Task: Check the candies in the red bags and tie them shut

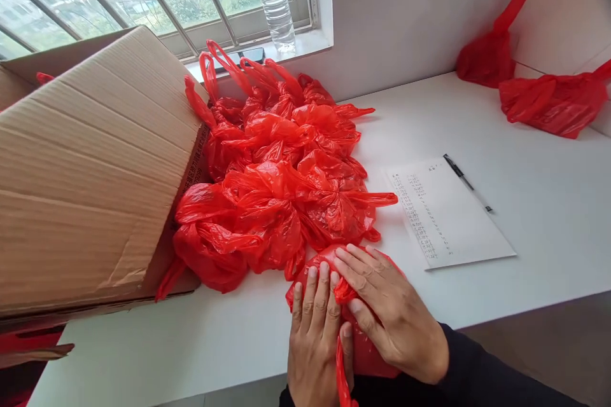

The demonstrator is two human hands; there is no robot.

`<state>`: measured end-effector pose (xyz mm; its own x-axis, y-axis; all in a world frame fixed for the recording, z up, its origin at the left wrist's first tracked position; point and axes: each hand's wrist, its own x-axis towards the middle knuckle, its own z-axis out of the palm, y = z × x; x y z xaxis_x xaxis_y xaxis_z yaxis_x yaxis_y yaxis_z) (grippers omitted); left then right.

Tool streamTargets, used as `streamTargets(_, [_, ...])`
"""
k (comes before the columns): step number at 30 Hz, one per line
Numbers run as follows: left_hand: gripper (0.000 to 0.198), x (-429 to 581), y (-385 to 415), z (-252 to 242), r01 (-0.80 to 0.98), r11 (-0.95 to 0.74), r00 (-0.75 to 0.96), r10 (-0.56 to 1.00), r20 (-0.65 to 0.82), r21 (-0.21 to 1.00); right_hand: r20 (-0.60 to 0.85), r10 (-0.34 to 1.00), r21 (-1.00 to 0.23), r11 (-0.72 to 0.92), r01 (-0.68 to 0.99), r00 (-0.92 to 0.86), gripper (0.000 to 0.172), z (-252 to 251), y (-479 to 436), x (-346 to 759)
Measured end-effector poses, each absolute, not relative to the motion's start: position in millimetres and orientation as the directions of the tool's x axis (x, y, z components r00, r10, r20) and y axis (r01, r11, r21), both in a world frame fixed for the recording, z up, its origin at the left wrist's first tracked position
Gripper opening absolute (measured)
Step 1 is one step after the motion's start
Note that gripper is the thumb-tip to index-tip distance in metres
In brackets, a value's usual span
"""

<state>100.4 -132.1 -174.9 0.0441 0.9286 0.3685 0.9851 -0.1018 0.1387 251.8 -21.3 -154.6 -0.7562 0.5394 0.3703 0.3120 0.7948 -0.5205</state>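
A knotted red plastic bag (370,346) lies at the table's front edge under both my hands. My left hand (315,337) rests flat on its left part, fingers stretched out and pointing away from me. Across its upper right part lies my right hand (389,311), fingers extended and angled to the left. Between the hands the bag's knot sticks up, and one handle loop hangs down by my left thumb. What is inside the bag is hidden. Just beyond my fingertips sits a heap of tied red plastic bags (281,184).
An open cardboard box (105,172) stands on the left. To the right are a sheet of handwritten paper (443,216) and a pen (465,181). Two more red bags (554,102) sit at the back right. A water bottle (277,6) and a phone (243,58) rest on the windowsill.
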Motion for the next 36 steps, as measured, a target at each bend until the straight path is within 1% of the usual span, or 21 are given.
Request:
streamTargets(3, [0.069, 101.2, -128.8, -176.7, 0.992, -0.085, 0.045, 0.933, 0.357, 0.097, 0.336, 0.53, -0.491, 0.804, 0.336, -0.778, 0.06, -156.5, -20.4, 250.3])
streamTargets(5, [0.07, 101.2, -126.6, -175.9, 0.993, -0.074, 0.036, 0.938, 0.344, 0.097, 0.306, 0.534, -0.493, 0.797, 0.348, -0.788, 0.062, -157.9, -20.4, 249.1])
streamTargets(10, [0.071, 100.4, -125.9, -175.4, 0.987, -0.08, 0.034, 0.952, 0.305, 0.14, 0.255, 0.541, -0.518, 0.776, 0.359, -0.801, 0.064, -163.1, -19.3, 246.6])
streamTargets(16, [0.07, 99.8, -125.2, -181.2, 0.977, -0.071, 0.003, 0.947, 0.32, 0.201, 0.201, 0.53, -0.555, 0.755, 0.35, -0.824, 0.063, -165.5, -18.5, 245.3])
streamTargets(18, [0.07, 98.4, -124.1, -182.2, 0.975, -0.099, 0.029, 0.943, 0.332, 0.197, 0.204, 0.539, -0.565, 0.747, 0.351, -0.818, 0.061, -165.4, -18.6, 245.3])
streamTargets(20, [0.07, 96.9, -123.0, -182.1, 0.975, -0.124, 0.058, 0.942, 0.331, 0.183, 0.231, 0.56, -0.577, 0.737, 0.352, -0.795, 0.058, -164.9, -18.9, 246.1])
streamTargets(22, [0.07, 96.2, -122.3, -181.1, 0.975, -0.13, 0.064, 0.941, 0.332, 0.179, 0.291, 0.575, -0.57, 0.746, 0.344, -0.765, 0.057, -164.3, -19.6, 247.8])
streamTargets(26, [0.073, 98.3, -122.7, -177.8, 0.969, -0.112, 0.02, 0.924, 0.383, 0.221, 0.43, 0.559, -0.457, 0.812, 0.363, -0.709, 0.059, -165.3, -22.9, 252.2])
streamTargets(29, [0.072, 101.1, -124.0, -176.1, 0.963, -0.093, -0.017, 0.916, 0.402, 0.254, 0.473, 0.536, -0.394, 0.839, 0.376, -0.7, 0.061, -168.0, -26.4, 253.6])
streamTargets(31, [0.072, 102.4, -124.7, -176.2, 0.956, -0.096, -0.024, 0.915, 0.404, 0.276, 0.484, 0.526, -0.388, 0.845, 0.367, -0.7, 0.06, -168.6, -28.3, 253.5])
streamTargets(33, [0.07, 101.8, -125.1, -177.4, 0.933, -0.101, -0.051, 0.913, 0.406, 0.345, 0.492, 0.541, -0.433, 0.832, 0.348, -0.682, 0.056, -165.9, -28.8, 253.4])
streamTargets(34, [0.069, 100.4, -125.4, -178.1, 0.911, -0.098, -0.082, 0.909, 0.408, 0.402, 0.489, 0.559, -0.483, 0.813, 0.326, -0.67, 0.053, -162.8, -28.1, 253.6])
streamTargets(36, [0.064, 94.1, -126.6, -178.7, 0.848, -0.081, -0.167, 0.897, 0.409, 0.524, 0.453, 0.62, -0.637, 0.728, 0.254, -0.64, 0.04, -152.8, -23.4, 255.3])
